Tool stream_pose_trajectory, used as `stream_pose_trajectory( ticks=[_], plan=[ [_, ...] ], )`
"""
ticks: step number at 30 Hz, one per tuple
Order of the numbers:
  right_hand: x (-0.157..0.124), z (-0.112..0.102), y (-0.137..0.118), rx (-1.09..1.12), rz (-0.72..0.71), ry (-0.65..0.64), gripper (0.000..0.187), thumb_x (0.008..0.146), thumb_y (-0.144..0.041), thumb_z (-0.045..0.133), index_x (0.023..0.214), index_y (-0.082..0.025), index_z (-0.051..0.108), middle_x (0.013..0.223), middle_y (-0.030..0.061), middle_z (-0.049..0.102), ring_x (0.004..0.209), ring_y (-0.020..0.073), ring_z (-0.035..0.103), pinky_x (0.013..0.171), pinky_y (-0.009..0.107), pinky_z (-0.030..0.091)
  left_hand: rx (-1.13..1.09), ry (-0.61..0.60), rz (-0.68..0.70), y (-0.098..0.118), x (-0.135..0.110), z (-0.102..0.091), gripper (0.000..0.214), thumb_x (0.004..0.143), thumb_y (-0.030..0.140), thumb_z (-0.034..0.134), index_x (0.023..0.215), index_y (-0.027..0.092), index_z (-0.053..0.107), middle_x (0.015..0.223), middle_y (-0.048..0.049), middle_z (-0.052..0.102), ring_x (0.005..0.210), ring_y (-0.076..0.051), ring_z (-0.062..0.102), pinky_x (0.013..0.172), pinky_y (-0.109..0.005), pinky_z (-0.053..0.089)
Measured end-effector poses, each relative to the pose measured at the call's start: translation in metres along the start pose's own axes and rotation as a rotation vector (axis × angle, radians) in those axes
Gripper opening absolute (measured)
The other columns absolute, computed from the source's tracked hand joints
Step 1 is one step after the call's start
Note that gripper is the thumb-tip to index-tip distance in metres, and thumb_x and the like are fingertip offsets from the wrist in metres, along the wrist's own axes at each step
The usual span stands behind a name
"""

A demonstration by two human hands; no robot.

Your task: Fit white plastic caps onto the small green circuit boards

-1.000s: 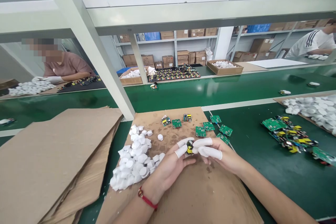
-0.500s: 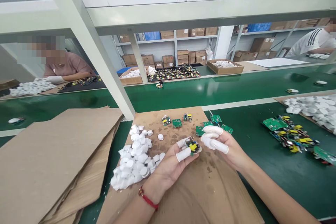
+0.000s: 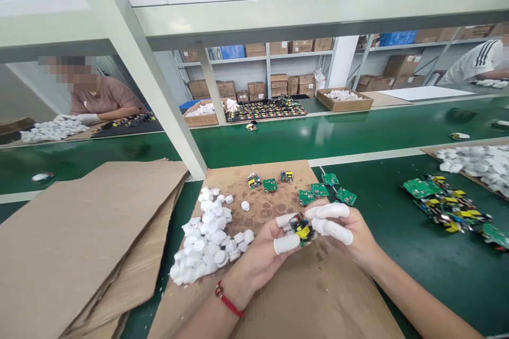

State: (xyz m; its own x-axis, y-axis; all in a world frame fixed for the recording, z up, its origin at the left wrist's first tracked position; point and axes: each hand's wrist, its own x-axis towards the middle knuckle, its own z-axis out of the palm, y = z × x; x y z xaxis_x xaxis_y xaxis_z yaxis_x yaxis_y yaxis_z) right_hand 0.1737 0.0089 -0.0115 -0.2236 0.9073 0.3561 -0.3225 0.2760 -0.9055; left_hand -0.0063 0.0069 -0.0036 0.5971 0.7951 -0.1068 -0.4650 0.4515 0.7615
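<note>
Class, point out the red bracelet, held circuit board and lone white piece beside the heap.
Red bracelet [image 3: 230, 305], head view: band.
Held circuit board [image 3: 303, 232], head view: yellow component.
Lone white piece [image 3: 245, 205], head view: top face.

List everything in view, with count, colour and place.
Held board: one, green, yellow and black, left grip
Loose boards: at least seven, mostly green, beyond the grips
White pieces: many, white, heaped left and far right
Board pile: one, green and yellow, right
Mat: one, brown, under the grips
Cardboard stack: one, brown, left
Belt: one, green, across the middle
Belt items: four, white and green, on belt
Open boxes: two, brown, beyond belt
Far boards: many, yellow and black, beyond belt
Shelves: several, grey, back
Frame: one, whitish, overhead
Co-workers: two, pinkish and white tops, beyond belt
Bracelet: one, red, left wrist
Left grip: one, white-tipped, centre
Right grip: one, white-tipped, right of held board
</note>
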Motion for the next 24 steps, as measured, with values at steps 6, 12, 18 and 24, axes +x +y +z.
stream_pose_trajectory(
  ticks=[6,12,18,24],
  plan=[
    [0.003,0.003,-0.006,0.125,0.054,0.072,0.005,0.07,-0.027,0.072,0.075,-0.026,0.072,0.083,0.0027,0.067,0.064,0.0123,0.057,0.057,0.024,0.049,0.043,0.108,0.004,0.003,0.0,0.005,0.042,0.061,0.02,0.075,0.1,0.017,0.06,0.095,-0.0053,0.063,0.082,-0.015,0.06,0.073,-0.026,0.047],
    [0.009,0.002,-0.004,0.107,0.331,0.119,0.014,0.072,-0.031,0.068,0.079,-0.019,0.068,0.07,0.0007,0.061,0.048,0.0076,0.049,0.046,0.02,0.04,0.238,0.339,0.148,0.005,0.006,0.005,0.044,0.062,0.014,0.07,0.096,0.022,0.043,0.097,-0.0012,0.058,0.068,-0.013,0.061,0.057,-0.024,0.048],
    [0.006,0.004,0.0,-0.058,0.466,-0.139,0.019,0.072,-0.033,0.066,0.077,-0.015,0.067,0.065,-0.0009,0.059,0.049,0.0087,0.054,0.048,0.02,0.04,0.489,0.287,0.246,-0.009,0.008,-0.007,0.051,0.066,0.006,0.061,0.111,0.023,0.044,0.122,-0.0061,0.053,0.099,-0.017,0.057,0.083,-0.029,0.047],
    [0.01,0.006,0.002,-0.1,0.433,-0.103,0.024,0.07,-0.037,0.068,0.076,-0.014,0.067,0.064,-0.0004,0.058,0.053,0.0096,0.052,0.053,0.022,0.043,0.365,0.254,0.175,-0.006,0.005,0.003,0.041,0.078,0.034,0.057,0.115,0.017,0.054,0.118,-0.0092,0.058,0.104,-0.022,0.054,0.09,-0.035,0.045]
  ],
)
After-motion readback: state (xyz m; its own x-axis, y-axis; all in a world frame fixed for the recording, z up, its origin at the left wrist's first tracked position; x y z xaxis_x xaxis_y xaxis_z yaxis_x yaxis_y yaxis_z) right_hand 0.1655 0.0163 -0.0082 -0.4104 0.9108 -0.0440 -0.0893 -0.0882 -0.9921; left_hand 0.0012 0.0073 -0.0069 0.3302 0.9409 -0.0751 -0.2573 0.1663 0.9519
